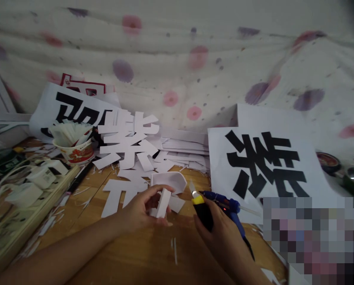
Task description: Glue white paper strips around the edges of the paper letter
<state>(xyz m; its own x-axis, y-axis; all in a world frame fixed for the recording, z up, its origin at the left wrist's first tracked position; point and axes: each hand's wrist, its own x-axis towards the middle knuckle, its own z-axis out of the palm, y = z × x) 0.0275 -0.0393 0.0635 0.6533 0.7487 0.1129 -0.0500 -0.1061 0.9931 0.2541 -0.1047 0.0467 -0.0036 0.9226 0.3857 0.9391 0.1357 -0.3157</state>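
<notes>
My left hand (148, 208) is closed around a small white foam board piece (163, 202), folded or boxed in shape, its narrow side facing me. In my right hand (218, 229) is a yellow and black utility knife (202, 209), its blade out and pointing up and away from me. The blade is apart from the white piece. Just beyond my left hand lies a white open box-like part (171, 182) with raised walls. A blue hot glue gun (224, 202) with a small red light rests beside and partly behind my right hand.
White cut-out character strokes (129, 142) are piled at the back. A printed sheet with a black character (262, 162) leans at right. A paper bowl of glue sticks (74, 148) stands at left, near a power strip (25, 221) with plugs. Paper scraps (174, 251) litter the wooden table.
</notes>
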